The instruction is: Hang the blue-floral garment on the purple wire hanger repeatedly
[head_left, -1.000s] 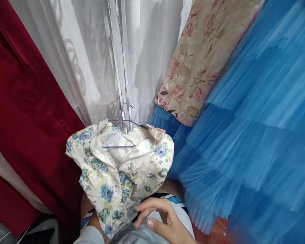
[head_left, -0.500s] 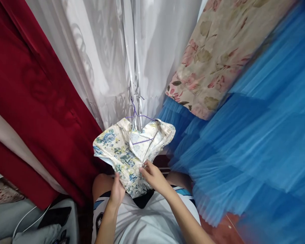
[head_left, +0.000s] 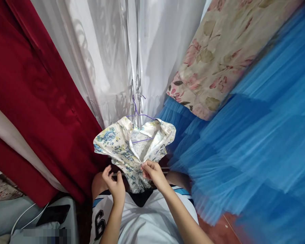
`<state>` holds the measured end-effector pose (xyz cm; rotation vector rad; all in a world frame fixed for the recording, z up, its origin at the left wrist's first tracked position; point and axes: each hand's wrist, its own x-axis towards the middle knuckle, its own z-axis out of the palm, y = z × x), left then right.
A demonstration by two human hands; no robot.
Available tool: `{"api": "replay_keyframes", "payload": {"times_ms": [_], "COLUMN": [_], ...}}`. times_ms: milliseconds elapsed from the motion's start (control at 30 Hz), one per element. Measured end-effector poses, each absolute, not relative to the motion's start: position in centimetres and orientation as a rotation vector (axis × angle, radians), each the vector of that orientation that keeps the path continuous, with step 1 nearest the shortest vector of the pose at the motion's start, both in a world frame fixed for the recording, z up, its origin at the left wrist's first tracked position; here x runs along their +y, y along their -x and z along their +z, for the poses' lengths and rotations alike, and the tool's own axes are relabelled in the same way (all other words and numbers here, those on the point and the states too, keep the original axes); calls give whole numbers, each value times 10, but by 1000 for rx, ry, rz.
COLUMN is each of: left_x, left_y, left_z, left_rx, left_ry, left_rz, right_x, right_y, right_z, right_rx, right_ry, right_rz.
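Observation:
A cream garment with blue and green flowers (head_left: 122,145) hangs in front of me on a thin purple hanger (head_left: 141,140). Its neckline gapes open at the front, showing the pale inside. At the bottom of that opening, my right hand (head_left: 152,171) pinches the garment's edge between thumb and fingers. My left hand (head_left: 115,184) is off the cloth, just left of the garment's lower part, with its fingers apart and nothing in them. The hanger's hook meets a white strap or rod (head_left: 136,67) coming down from above.
Red cloth (head_left: 40,88) drapes down the left, with white curtains (head_left: 160,47) behind. A beige floral cloth (head_left: 210,64) and blue ruffled tulle (head_left: 231,152) fill the right. A dark phone-like slab (head_left: 53,214) lies in a grey bin (head_left: 72,217) at lower left, beside a white cable.
My left hand has let go of the garment's left side and moved slightly left, fingers spreading. The garment's lower part has narrowed inward. My right hand keeps its pinch.

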<state>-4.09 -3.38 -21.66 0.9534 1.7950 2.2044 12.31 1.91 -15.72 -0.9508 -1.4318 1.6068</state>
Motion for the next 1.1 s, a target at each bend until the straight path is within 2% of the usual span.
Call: {"api": "replay_keyframes", "payload": {"times_ms": [67, 167, 233, 367, 633, 767, 867, 967, 1100], "left_x": [-37, -34, -29, -20, -16, -1, 7, 12, 26], "left_y": [31, 10, -1, -4, 12, 28, 38, 43, 45], "left_z": [-210, -201, -198, -192, -201, -193, -153, -89, -17], "left_rx": [1881, 1724, 1655, 1601, 1592, 1520, 1441, 1381, 1323], "left_ry": [-1274, -1642, -1678, -1646, -1741, -1765, -1784, -1818, -2080], "left_rz": [2211, 1858, 1690, 1605, 1478, 1411, 1504, 1678, 1579], "right_x": [18, 14, 11, 12, 86, 96, 81, 66, 62], "right_y": [-120, -115, -113, -115, -104, -93, -94, -101, -110], "right_z": [-156, -153, -149, -129, -21, -3, -14, -22, -17], "right_rx": [-1424, -1452, -1468, -1426, -1277, -1343, -1345, -1383, -1519], "right_ry": [965, 951, 939, 924, 726, 673, 693, 716, 689], "right_rz": [1607, 1611, 1627, 1681, 1418, 1436, 1403, 1351, 1218]}}
